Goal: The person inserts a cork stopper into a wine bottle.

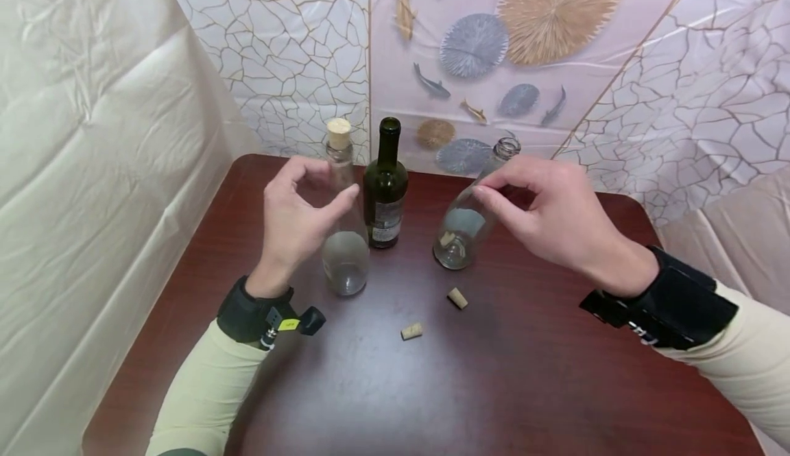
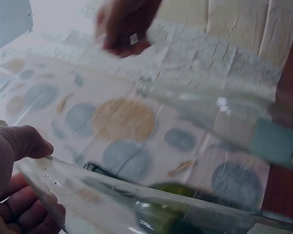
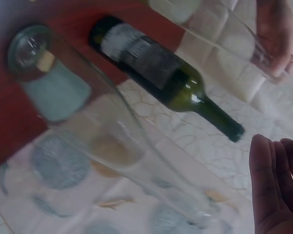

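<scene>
On the left stands a clear glass bottle (image 1: 345, 264) with a cork stopper (image 1: 339, 132) in its mouth. My left hand (image 1: 297, 212) curls round its upper part, the thumb on the glass in the left wrist view. The second clear bottle (image 1: 459, 226) is uncorked and has a small cork (image 3: 46, 61) inside at its base. My right hand (image 1: 555, 209) overlaps this bottle's neck in the head view, but the wrist views show it apart from the glass. Its thumb and index finger are loosely bent near each other, and nothing shows between them.
A dark green wine bottle (image 1: 387, 188) stands between the clear bottles, slightly behind. Two small corks, one near the right bottle (image 1: 457, 297) and another nearer me (image 1: 411, 331), lie on the brown table (image 1: 345, 394). Patterned sheeting (image 1: 296, 44) hangs behind the table.
</scene>
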{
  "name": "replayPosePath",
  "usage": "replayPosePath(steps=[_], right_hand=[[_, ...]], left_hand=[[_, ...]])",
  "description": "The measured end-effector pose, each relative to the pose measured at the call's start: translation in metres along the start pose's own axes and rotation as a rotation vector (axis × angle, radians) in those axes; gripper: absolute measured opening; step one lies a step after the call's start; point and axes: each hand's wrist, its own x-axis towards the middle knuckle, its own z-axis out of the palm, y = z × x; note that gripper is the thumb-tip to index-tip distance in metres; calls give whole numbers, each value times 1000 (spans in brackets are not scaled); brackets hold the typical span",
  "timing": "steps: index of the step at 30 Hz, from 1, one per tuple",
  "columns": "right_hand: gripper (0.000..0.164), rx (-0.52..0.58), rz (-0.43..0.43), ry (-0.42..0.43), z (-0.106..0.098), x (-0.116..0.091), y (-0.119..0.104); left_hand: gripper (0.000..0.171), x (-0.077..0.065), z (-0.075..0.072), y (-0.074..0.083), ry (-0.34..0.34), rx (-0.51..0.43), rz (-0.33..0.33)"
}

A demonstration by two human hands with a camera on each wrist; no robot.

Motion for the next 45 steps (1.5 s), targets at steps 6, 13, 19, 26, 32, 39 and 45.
replayPosePath(steps=[6, 13, 19, 26, 32, 39, 45], right_hand=[[4, 13, 27, -27, 13, -15, 14], [3, 14, 20, -55, 24, -26, 21], [8, 54, 49, -63, 29, -37, 23], [17, 116, 93, -61, 34, -49, 23], [18, 213, 125, 10, 33, -56, 23], [19, 372, 253, 102, 35, -74, 29], [6, 593, 424, 168, 69, -100, 35]], left_hand=[[30, 8, -10, -9, 52, 24, -34], [29, 9, -7, -18, 47, 21, -82], [30, 7, -3, -23, 34, 8, -81], [36, 6, 0, -24, -19, 39, -90], [49, -7, -5, -26, 25, -42, -90], [20, -34, -24, -41, 203, -105, -49], [10, -73, -30, -67, 97, -57, -99]])
